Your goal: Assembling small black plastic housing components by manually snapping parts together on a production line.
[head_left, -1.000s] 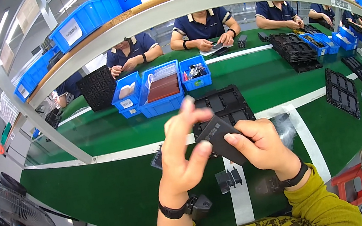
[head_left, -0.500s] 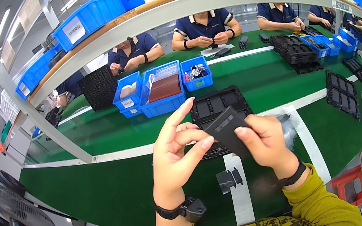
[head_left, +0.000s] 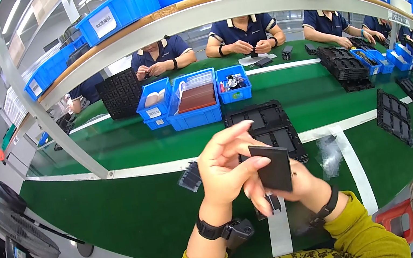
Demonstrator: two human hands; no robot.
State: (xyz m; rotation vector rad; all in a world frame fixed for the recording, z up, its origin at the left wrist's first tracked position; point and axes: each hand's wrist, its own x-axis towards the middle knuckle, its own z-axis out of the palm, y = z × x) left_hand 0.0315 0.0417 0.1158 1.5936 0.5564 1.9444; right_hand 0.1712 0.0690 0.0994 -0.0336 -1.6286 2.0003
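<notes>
A flat, black rectangular panel (head_left: 277, 170) is held up above the green bench, its plain face showing. My left hand (head_left: 226, 166) pinches its left edge, the thumb lying across the face and the index finger stretched out above. Behind the panel's lower right side is my right hand (head_left: 303, 183), smeared by motion, with its fingers mostly hidden. Beyond the hands lies a black compartment tray (head_left: 278, 130) with flat black pieces in it. Small dark parts (head_left: 275, 204) on the white strip are partly covered by my hands.
Blue bins (head_left: 196, 117) hold brown sheets and small parts past the tray. A strip of dark pieces (head_left: 189, 177) lies left of my left hand, a clear plastic bag (head_left: 329, 155) to the right. A shelf (head_left: 230, 7) spans above; co-workers sit opposite. A fan (head_left: 20, 225) stands left.
The panel has been turned so a plain face shows instead of the slotted one. My left hand has moved right and now grips it; my right hand has slipped lower behind it. The view shifted slightly.
</notes>
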